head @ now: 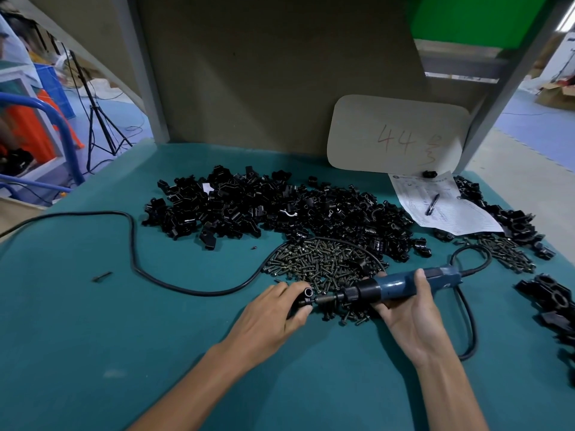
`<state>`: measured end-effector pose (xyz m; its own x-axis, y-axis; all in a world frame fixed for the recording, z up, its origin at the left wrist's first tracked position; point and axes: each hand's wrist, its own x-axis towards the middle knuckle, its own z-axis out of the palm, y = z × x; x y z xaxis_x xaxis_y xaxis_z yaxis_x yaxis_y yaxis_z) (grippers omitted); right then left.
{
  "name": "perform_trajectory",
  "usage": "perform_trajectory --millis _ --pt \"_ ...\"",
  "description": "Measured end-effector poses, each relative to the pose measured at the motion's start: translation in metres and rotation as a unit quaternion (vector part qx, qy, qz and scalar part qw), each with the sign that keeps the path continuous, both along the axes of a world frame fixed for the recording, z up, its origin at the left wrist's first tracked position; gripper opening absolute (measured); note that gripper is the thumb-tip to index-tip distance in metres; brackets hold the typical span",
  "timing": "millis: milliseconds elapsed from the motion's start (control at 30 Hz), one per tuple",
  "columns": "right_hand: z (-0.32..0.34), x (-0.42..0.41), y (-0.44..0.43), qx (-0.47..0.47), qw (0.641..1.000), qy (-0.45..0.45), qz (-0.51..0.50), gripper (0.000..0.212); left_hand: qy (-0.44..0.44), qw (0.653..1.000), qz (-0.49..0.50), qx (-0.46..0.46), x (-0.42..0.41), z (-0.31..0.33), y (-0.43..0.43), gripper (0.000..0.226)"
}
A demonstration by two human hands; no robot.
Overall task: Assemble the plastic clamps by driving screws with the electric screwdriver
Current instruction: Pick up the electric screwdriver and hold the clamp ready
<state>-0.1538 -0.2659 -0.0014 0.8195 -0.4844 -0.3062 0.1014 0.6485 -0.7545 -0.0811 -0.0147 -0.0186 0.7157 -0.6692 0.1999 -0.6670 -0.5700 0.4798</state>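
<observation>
Our left hand (273,309) pinches the clamp (307,293), right hand (407,309) grips the screwdriver (401,286); any tilt and we risk slipping off.

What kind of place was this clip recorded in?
Probably a factory assembly bench: heaps of black plastic clamp parts and screws on a green table, a corded electric screwdriver in the right hand, and a paper form with a pen.

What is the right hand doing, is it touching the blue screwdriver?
Touching. The head view shows the right hand wrapped around the blue screwdriver, palm underneath and thumb over the top, with no gap.
</observation>
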Motion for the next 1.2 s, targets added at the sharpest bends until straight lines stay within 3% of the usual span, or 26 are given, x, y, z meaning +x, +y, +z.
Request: perform_trajectory --millis 900,1200 --pt "0.0027 -0.0031 0.0044 0.001 1.000 -0.006 0.005 0.052 -0.016 1.000 0.004 0.009 0.0001 -0.0020 -0.0020 0.037" --pt "0.0038 -0.0035 0.0049 0.008 1.000 -0.008 0.006 0.053 -0.021 0.999 0.007 0.037 -0.0001 -0.0017 -0.0025 0.045"
